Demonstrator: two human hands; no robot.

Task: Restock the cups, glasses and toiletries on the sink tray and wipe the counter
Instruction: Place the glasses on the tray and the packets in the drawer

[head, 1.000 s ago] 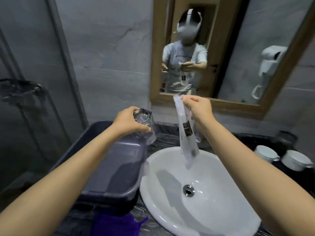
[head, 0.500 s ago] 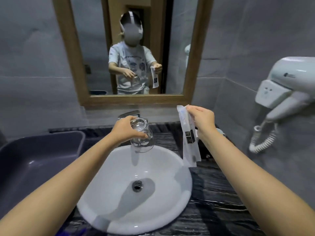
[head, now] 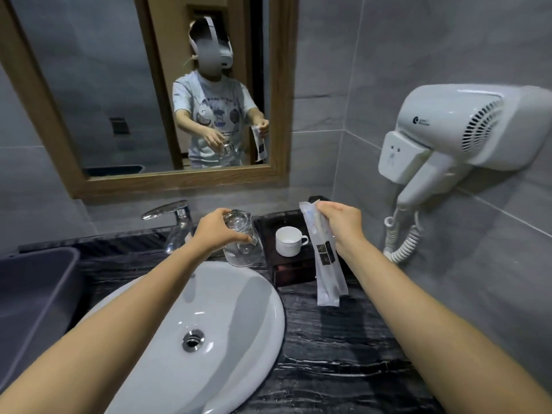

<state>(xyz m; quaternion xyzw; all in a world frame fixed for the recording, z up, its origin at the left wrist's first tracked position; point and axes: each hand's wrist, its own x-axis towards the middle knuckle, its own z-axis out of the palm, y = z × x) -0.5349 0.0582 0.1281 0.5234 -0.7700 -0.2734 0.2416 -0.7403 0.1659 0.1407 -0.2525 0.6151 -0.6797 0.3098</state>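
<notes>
Your left hand grips a clear glass, mouth down, just left of the tray. Your right hand pinches the top of a sealed toiletry packet, which hangs in front of the tray's right side. 1 white cup stands upright on the tray. The tray sits on the dark desk.

White cup, white sink, black white-veined counter, grey tub.
</notes>
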